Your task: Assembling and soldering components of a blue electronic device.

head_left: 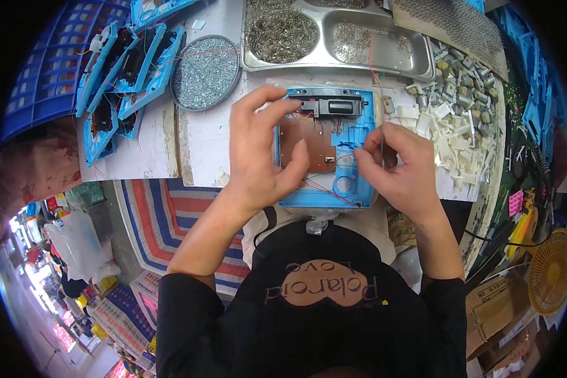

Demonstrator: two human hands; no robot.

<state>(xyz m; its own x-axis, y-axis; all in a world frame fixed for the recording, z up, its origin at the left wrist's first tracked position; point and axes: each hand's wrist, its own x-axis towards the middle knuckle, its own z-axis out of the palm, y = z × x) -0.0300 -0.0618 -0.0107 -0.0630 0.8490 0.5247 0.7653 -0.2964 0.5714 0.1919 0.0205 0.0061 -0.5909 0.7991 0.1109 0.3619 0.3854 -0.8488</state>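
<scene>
Looking down at the centre of the frame, we see our left hand (255, 148) spread half open, its palm laid against the left edge of a blue plastic housing (353, 189) and its curled fingers reaching over the housing's top left corner; it steadies the piece more than it clasps it. Our right hand (400, 167) sits at the housing's right edge with thumb and forefinger pinched together on a thin wire (379, 135), the other fingers loosely curled. The housing lies flat on the white table (201, 142) between our two hands, just above our chest in the picture, with a brown circuit board (305, 145) set into its left half, a black part (334, 104) along its top, and red wires (324, 189) crossing its lower part. Above it, at the upper middle of the frame, stands a metal tray (416, 63) with compartments of small metal pieces, and to the tray's left a round dish (206, 72) of screws. Toward the upper left we see more blue housings (129, 69) stacked at a tilt, and to the right of our right hand a heap of small white plastic parts (457, 135). A yellow fan (551, 271) shows at the lower right.
</scene>
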